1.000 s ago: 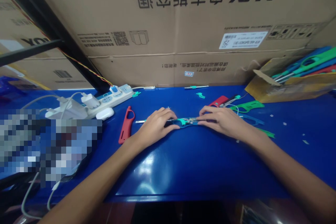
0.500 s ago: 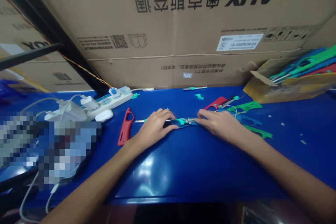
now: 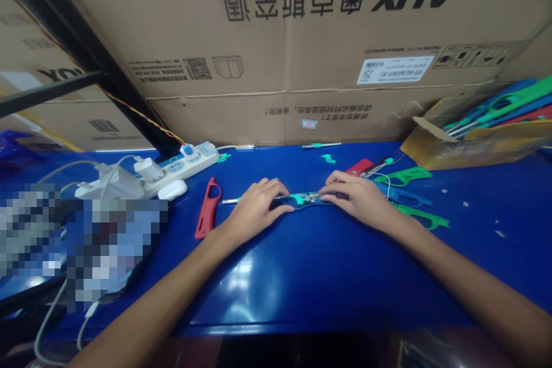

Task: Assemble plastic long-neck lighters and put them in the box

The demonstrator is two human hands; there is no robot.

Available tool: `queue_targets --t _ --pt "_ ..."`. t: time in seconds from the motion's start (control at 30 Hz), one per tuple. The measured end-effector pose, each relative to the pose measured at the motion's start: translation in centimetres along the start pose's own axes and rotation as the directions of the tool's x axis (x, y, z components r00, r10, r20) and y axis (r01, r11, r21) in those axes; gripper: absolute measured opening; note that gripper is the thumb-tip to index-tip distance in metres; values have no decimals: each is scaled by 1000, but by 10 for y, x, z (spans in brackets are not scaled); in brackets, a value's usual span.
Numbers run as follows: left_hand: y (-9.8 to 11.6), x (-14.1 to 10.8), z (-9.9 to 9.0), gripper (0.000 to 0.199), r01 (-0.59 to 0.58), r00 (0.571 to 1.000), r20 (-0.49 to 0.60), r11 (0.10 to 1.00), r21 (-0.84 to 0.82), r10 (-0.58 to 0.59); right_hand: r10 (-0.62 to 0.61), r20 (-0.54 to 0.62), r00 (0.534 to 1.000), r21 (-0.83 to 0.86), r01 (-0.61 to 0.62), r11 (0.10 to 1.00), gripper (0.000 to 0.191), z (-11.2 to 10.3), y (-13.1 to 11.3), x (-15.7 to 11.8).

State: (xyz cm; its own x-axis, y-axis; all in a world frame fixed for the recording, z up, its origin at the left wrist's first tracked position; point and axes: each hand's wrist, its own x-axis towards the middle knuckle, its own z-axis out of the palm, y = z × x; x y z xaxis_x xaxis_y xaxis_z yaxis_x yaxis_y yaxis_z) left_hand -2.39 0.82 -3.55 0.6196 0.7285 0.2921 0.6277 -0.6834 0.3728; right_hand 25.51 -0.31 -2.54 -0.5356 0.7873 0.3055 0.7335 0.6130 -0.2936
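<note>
A half-open blue utility lighter (image 3: 310, 198) lies between my hands, its green trigger (image 3: 297, 200) and thin white wires showing. My left hand (image 3: 257, 207) is closed round its front part, and the metal tube (image 3: 232, 201) sticks out to the left. At the right end, my right hand (image 3: 360, 195) is pinched over the lighter's handle. Something dark shows under the right fingers, but I cannot make out what it is. A red lighter shell (image 3: 207, 210) stands apart to the left of my left hand.
Right of my hands lie red (image 3: 361, 167) and green shells (image 3: 407, 175). A cardboard box (image 3: 457, 149) of lighters sits behind them. On the left are a power strip (image 3: 185, 168), chargers, a white earbud case (image 3: 172, 189) and a blurred-out phone. A large carton (image 3: 276, 75) stands behind the table.
My right hand has shifted slightly and its fingers are more curled, with a dark piece now showing beneath them. My left hand keeps its hold on the lighter.
</note>
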Motion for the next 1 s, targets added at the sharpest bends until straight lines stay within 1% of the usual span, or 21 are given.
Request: queue_targets --t 0.17,0.3,0.47,0.63,0.9,1.0 --pt "1 0 0 24 -5 1000 -2 1000 -4 5 17 49 999 55 -20 998 29 6 7 1" --pt "1 0 0 24 -9 1000 2 1000 -11 9 75 22 997 30 -76 997 28 8 2 1" --pt "0 0 1 25 3 1000 7 1000 -11 -2 50 47 998 -38 -48 998 30 5 -3 0" --pt "1 0 -1 24 10 1000 5 1000 -2 -10 20 78 997 3 -21 1000 31 1 -3 1" --pt "2 0 -1 23 4 1000 5 1000 -4 -4 61 50 997 -74 -57 996 30 6 -3 0" --pt "2 0 -1 23 7 1000 6 1000 3 -7 22 66 998 -86 -16 996 33 2 -4 1"
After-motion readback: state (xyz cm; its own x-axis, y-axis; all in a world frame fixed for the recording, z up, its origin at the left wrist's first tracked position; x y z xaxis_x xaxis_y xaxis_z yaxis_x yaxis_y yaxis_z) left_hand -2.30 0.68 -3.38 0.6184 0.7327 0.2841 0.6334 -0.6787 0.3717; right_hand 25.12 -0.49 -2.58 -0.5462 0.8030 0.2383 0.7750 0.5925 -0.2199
